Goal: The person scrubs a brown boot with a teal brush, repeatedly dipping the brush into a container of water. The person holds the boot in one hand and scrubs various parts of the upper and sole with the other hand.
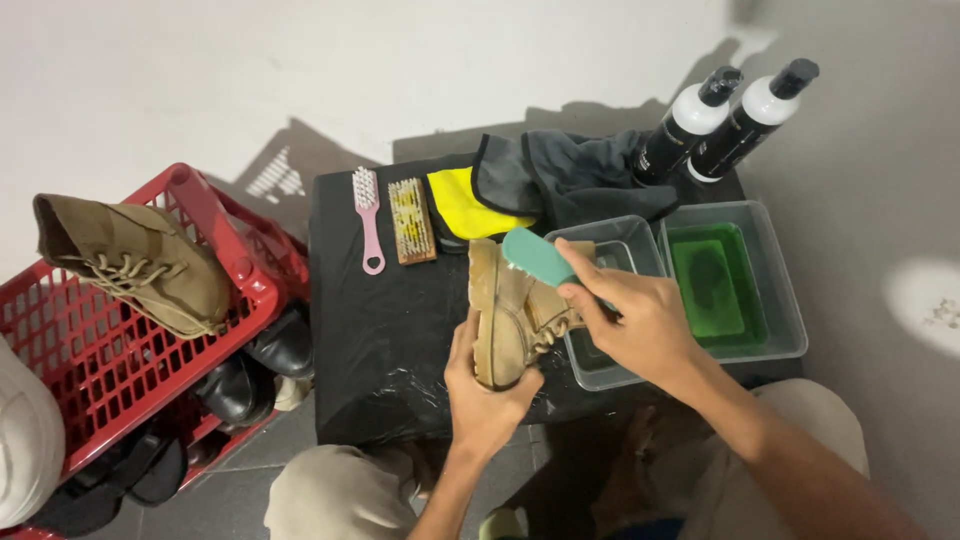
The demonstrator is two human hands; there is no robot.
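Observation:
My left hand [485, 392] grips the toe end of a tan lace-up boot [508, 310] that lies on its side on a small black table [380, 340]. A teal-backed brush [540, 256] is held in my right hand [630, 318] and rests against the upper part of the boot, near the laces. The boot partly overlaps a clear plastic tub [600, 375] behind it.
A second clear tub with green liquid [715, 285] sits to the right. Two black bottles with white tops [720, 120], a dark cloth [570, 175], a yellow cloth [465, 205], a pink brush [368, 215] and a wooden brush [410, 220] lie behind. A red basket [120, 350] with another tan boot [140, 265] stands left.

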